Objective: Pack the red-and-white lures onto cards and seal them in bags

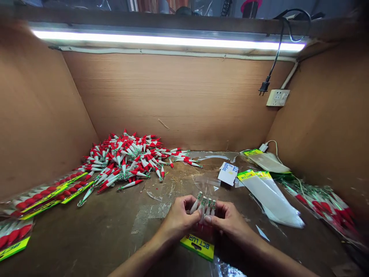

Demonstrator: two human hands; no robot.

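Note:
My left hand (179,216) and my right hand (227,218) meet low in the middle of the bench, both closed around a small bunch of red-and-white fishing lures (204,206) whose green-tinsel ends stick up between the fingers. The lures sit in a clear bag with a yellow header card (198,246) that points toward me. A big heap of loose red-and-white lures (129,157) lies at the back left of the wooden bench (109,227).
Filled lure packs (49,194) line the left edge. Empty clear bags with yellow headers (266,190) and a white paper slip (228,173) lie at the right, more packed lures (323,202) beyond. Brown board walls enclose the bench; a wall socket (278,97) and hanging plug are at back right.

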